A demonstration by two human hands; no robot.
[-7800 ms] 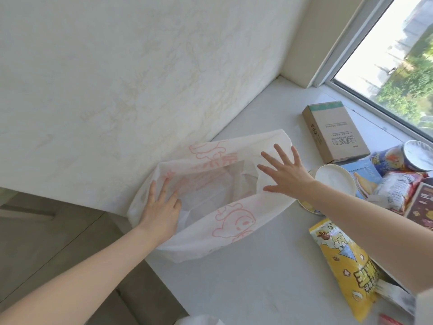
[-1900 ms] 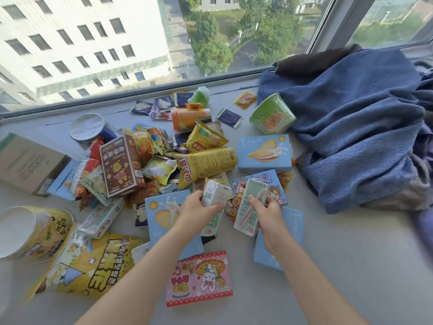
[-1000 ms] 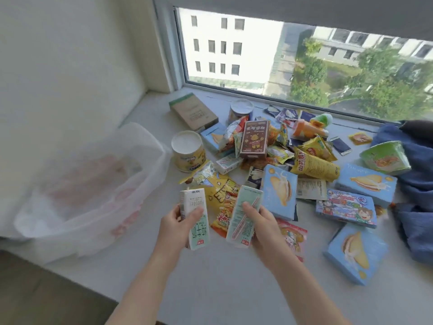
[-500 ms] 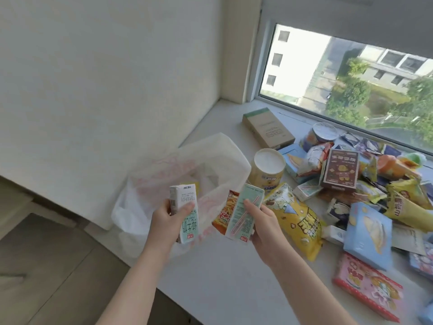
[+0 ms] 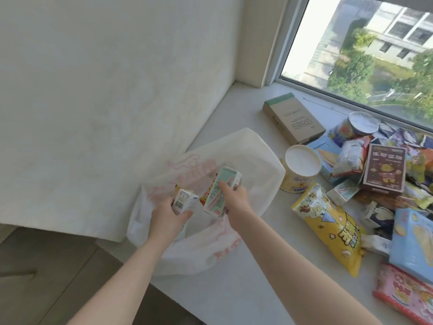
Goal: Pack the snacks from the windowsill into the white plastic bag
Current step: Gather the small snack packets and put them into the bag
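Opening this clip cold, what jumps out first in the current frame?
Both hands hover over the open white plastic bag at the windowsill's wall end: the left hand grips a small white carton, the right hand a pale green box. To the right lies a bright heap of snacks, with a yellow popcorn bag and a white-lidded tub nearest.

A: What is beside the window (image 5: 365, 55)?
B: A pale wall (image 5: 105, 90) to its left, a white windowsill (image 5: 234, 109) below, daylight, trees and a building outside; brown floor (image 5: 46, 277) beneath the wall.
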